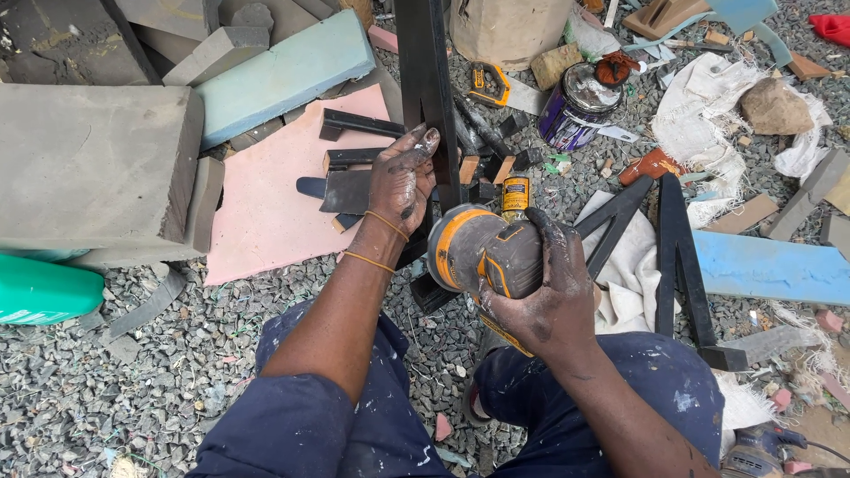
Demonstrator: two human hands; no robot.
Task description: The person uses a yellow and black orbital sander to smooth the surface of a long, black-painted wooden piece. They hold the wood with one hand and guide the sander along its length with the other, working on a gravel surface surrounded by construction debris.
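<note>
Black steel is what I'm working on here: a long black bar running up out of the top of the view, standing on gravel between my knees. My left hand is wrapped around its side with the thumb up along the edge, steadying it. My right hand is closed tight over the orange-and-black sander, whose round pad faces the bar low down, right about where the bar meets a dark foot piece.

Progress-wise, I'd guess it's midway. The upper stretch of the bar looks evenly dark and clean, but the low end is hidden behind the sander, so I honestly can't tell whether the pad is touching metal or just off it. A second black frame lies to the right on a white cloth, apparently untouched for now.

Clutter everywhere: small black offcuts on a pink foam sheet, a paint can, grey foam blocks, a green container, and a blue board. The offcuts and wood scraps sit right beside the bar's base, so they'd crowd any sideways swing.
</note>
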